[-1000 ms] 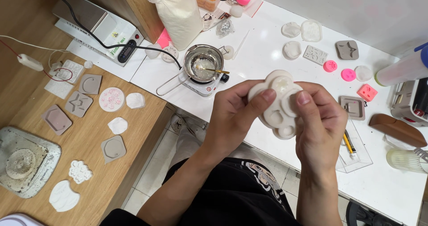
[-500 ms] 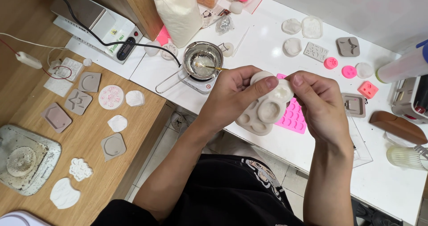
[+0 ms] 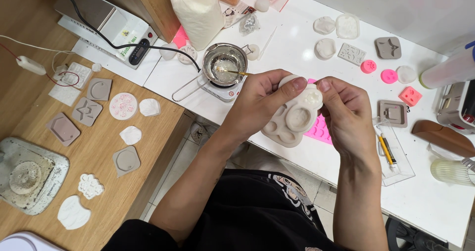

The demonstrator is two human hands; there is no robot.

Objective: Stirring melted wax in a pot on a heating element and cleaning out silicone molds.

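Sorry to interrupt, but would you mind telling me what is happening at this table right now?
A person holds a pale multi-cavity mould in both hands above the white table. The left hand supports it with the thumb on top, while the right hand pinches its upper edge. A pink mould lies underneath, and a small metal pot sits on a heater nearby.

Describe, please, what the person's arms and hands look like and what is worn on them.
Both arms are bare to above the elbow, with no sleeves showing. The left hand and right hand wear no gloves, rings, watch or bracelet that can be seen. The fingernails are short and unpainted.
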